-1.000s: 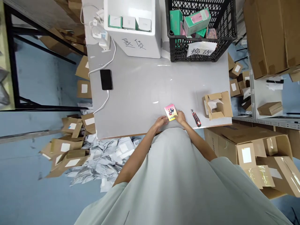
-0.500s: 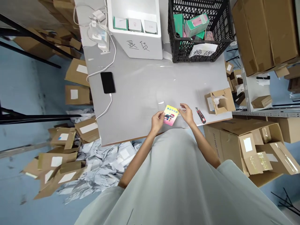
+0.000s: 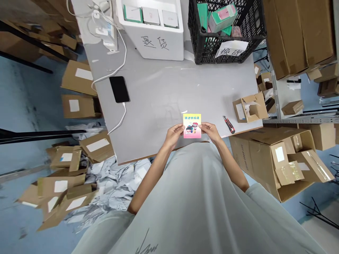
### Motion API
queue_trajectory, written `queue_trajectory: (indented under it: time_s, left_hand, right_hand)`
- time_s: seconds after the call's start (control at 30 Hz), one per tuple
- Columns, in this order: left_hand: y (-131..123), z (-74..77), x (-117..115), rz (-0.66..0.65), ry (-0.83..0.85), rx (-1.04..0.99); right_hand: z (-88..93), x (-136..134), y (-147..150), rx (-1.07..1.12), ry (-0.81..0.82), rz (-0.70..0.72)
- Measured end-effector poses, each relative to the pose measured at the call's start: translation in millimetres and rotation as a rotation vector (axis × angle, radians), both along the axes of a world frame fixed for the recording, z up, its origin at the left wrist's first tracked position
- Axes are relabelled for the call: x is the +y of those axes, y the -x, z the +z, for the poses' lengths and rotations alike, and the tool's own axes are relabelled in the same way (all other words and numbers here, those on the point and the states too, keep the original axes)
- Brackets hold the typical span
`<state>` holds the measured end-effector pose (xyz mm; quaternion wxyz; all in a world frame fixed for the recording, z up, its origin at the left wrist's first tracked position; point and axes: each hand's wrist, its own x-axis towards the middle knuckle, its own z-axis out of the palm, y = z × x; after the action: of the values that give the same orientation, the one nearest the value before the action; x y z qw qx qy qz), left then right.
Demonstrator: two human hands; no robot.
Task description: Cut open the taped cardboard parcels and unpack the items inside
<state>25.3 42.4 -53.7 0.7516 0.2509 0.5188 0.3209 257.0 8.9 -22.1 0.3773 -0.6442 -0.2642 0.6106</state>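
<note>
A small yellow-and-pink booklet or card [image 3: 192, 126] with cartoon figures and a line of Chinese characters is held upright toward me over the table's front edge. My left hand [image 3: 174, 135] pinches its left side. On its right side my right hand [image 3: 210, 131] grips the edge between thumb and fingers. Whether it has pages inside cannot be seen. To the right of my right hand lies a red-and-black utility knife [image 3: 229, 124]. Beyond the knife stands a small opened cardboard box [image 3: 250, 108] with white packing material inside.
The grey table [image 3: 156, 91] bears a phone [image 3: 119, 89] on a white cable, a power strip [image 3: 107, 33], a white bin [image 3: 161, 44] with small boxes, and a black crate [image 3: 197, 53] of green boxes. Cartons [image 3: 254, 158] and crumpled packaging [image 3: 113, 190] surround the table.
The booklet or card has turned from tilted to straight. My right hand, loosely at its corner before, now grips its right edge. The view has shifted slightly.
</note>
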Motion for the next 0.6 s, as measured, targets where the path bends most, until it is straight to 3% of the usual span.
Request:
queue_trajectory:
  time_s: [0.2, 0.4, 0.5, 0.6]
  left_hand:
    - [-4, 22.9, 3, 0.027, -0.02, -0.061]
    - [-23, 48.2, -4, 0.081, -0.183, 0.194]
    - [-36, 52.0, -10, 0.098, -0.238, 0.315]
    - [-43, 53.8, -13, 0.122, -0.247, 0.369]
  right_hand:
    - [17.5, 15, -11, 0.155, -0.019, 0.078]
    - [16.6, 29, -25, -0.132, -0.117, 0.16]
    - [20.1, 28, -29, -0.281, -0.187, 0.196]
    - [26.8, 25, -37, -0.238, -0.209, 0.23]
